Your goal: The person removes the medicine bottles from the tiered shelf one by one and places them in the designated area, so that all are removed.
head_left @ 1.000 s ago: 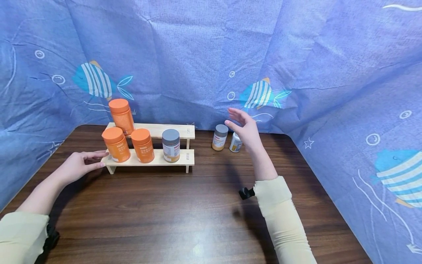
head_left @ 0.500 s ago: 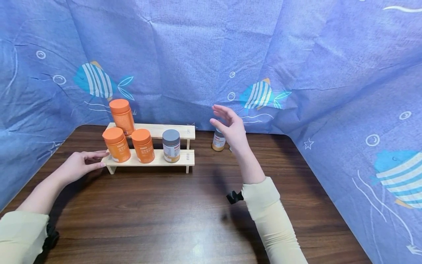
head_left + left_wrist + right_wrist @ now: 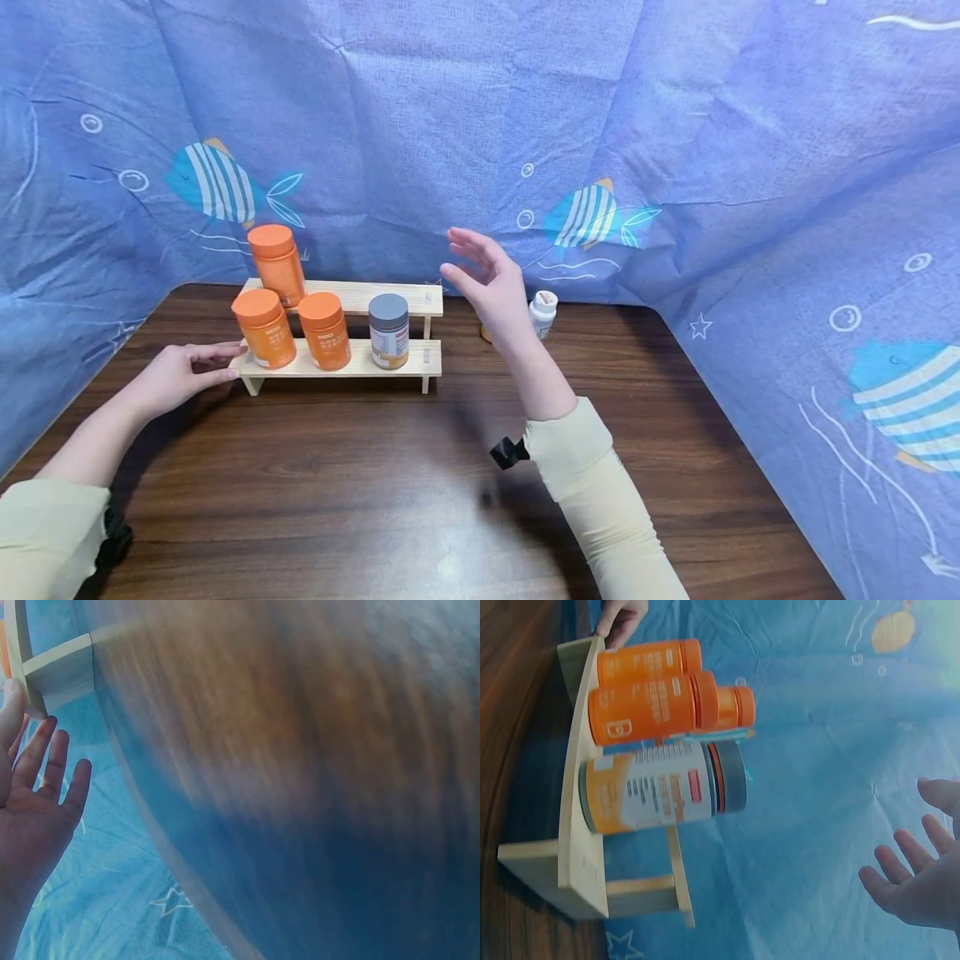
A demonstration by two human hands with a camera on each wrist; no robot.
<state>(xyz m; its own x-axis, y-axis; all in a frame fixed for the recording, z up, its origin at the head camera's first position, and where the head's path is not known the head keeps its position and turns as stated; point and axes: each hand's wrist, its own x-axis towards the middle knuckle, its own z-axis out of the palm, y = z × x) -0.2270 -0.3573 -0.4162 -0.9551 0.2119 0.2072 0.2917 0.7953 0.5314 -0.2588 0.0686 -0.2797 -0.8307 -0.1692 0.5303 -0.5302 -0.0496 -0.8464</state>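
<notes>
My left hand (image 3: 176,377) pinches the left end of the front step of a pale wooden two-step rack (image 3: 360,360) between thumb and fingers. On that step stand two orange jars (image 3: 268,332) and a grey-lidded jar (image 3: 389,333) with a white and yellow label. A third orange jar (image 3: 277,265) is on the back step, at its left end. Holding nothing, my right hand (image 3: 491,287) hangs in the air right of the rack, fingers loosely bent. The right wrist view shows that hand (image 3: 919,877) apart from the grey-lidded jar (image 3: 652,787).
Behind the right hand, a white-capped bottle (image 3: 543,313) stands on the dark wooden table (image 3: 337,483). A second grey-lidded jar beside it is almost wholly hidden by the hand. Blue cloth (image 3: 420,150) with fish prints hangs behind and at both sides.
My right hand has moved left through the air, from over the white-capped bottle toward the rack's right end, and now covers the second grey-lidded jar. My left hand stays put.
</notes>
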